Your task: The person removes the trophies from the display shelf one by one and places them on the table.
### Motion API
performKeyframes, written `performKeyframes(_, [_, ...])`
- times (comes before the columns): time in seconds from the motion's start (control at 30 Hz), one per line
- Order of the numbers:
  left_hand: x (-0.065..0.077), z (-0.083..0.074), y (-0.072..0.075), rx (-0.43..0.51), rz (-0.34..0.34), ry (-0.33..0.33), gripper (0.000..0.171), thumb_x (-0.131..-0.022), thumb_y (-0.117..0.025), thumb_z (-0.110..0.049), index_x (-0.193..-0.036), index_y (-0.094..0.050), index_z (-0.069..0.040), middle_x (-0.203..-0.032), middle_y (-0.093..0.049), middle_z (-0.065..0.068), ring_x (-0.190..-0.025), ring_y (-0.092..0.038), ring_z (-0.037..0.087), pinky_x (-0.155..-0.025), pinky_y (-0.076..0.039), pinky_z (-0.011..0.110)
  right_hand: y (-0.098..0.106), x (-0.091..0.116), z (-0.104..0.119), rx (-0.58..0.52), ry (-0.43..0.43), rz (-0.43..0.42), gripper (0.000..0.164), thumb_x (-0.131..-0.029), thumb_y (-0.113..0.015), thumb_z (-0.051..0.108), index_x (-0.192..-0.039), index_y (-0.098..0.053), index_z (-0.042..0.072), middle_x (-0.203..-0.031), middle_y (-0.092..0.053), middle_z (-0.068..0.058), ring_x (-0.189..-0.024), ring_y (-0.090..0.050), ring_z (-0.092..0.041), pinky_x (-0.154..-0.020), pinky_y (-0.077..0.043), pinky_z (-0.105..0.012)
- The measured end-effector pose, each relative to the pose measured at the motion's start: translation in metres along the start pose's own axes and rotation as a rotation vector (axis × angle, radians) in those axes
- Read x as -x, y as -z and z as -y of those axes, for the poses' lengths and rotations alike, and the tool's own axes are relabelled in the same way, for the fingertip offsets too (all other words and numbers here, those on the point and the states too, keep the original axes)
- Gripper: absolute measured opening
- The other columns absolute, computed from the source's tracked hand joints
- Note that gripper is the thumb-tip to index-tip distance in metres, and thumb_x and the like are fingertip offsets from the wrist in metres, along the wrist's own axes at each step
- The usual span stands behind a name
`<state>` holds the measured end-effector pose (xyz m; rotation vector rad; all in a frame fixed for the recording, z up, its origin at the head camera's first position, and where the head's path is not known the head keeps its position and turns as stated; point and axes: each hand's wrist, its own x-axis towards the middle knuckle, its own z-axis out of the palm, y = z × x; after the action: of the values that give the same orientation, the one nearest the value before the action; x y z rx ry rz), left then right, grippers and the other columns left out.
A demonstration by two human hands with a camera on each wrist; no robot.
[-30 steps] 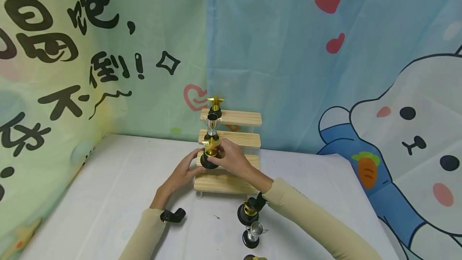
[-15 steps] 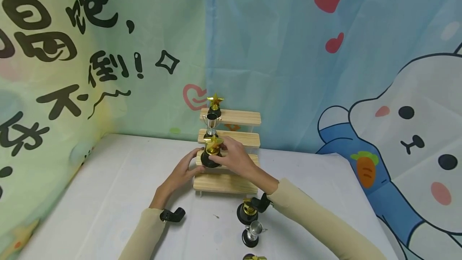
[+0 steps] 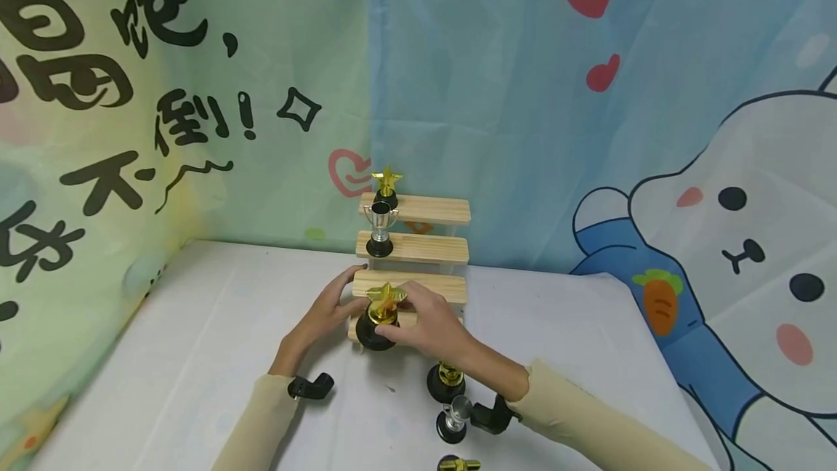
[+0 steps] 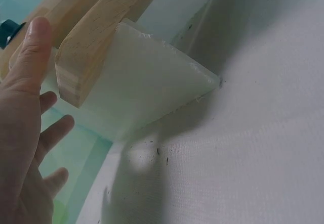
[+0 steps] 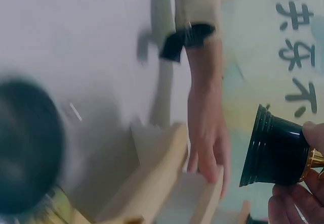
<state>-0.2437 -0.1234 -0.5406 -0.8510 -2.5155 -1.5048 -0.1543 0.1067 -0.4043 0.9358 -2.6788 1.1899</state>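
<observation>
From my end, the right hand (image 3: 428, 322) pinches the black base of a gold star trophy (image 3: 380, 320), at the lower centre of the head view, before the lowest board of a four-tier pale wooden shelf (image 3: 447, 288). The left hand (image 3: 329, 313) has its fingers spread loosely by the shelf's left end, grasping nothing; contact I can't tell. I judge the step as placing the trophy; next, I'd keep it upright, lower it gently and let go.
</observation>
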Motion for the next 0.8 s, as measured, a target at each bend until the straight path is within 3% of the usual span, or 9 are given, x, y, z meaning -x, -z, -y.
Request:
performKeyframes(0.27, [0.0,-0.003,-0.001,0.031,0.007,0.03,0.064,-0.092,-0.066,-0.032,-0.147,-0.037,-0.018,-0.149,-0.047,0.009,-0.141,-0.04,0.03,-0.119,-0.027,0.056,-0.015,0.023,0.007,-0.015,0.042,0.091,0.038,-0.082,-0.078,0.032,-0.11,-0.061,0.012,-0.1,-0.063,0.001,-0.092,-0.062,-0.01,-0.082,-0.058,-0.029])
performKeyframes(0.53, [0.0,-0.003,-0.001,0.032,-0.009,0.034,0.064,-0.091,-0.068,-0.028,-0.146,-0.039,-0.016,-0.147,-0.049,0.012,-0.14,-0.041,0.031,-0.118,-0.029,0.055,-0.034,0.031,-0.001,0.01,-0.065,0.208,0.038,-0.081,-0.079,0.035,-0.105,-0.06,0.013,-0.099,-0.061,0.003,-0.089,-0.062,-0.015,-0.076,-0.053,-0.018])
performKeyframes(0.8, [0.0,-0.004,-0.002,0.036,0.002,0.027,0.066,-0.091,-0.067,-0.03,-0.146,-0.038,-0.009,-0.147,-0.047,0.018,-0.14,-0.04,0.033,-0.118,-0.028,0.058,-0.051,0.033,-0.012,0.019,-0.156,0.239,0.049,-0.076,-0.083,0.031,-0.115,-0.063,0.01,-0.104,-0.066,-0.002,-0.09,-0.063,-0.015,-0.073,-0.053,-0.017])
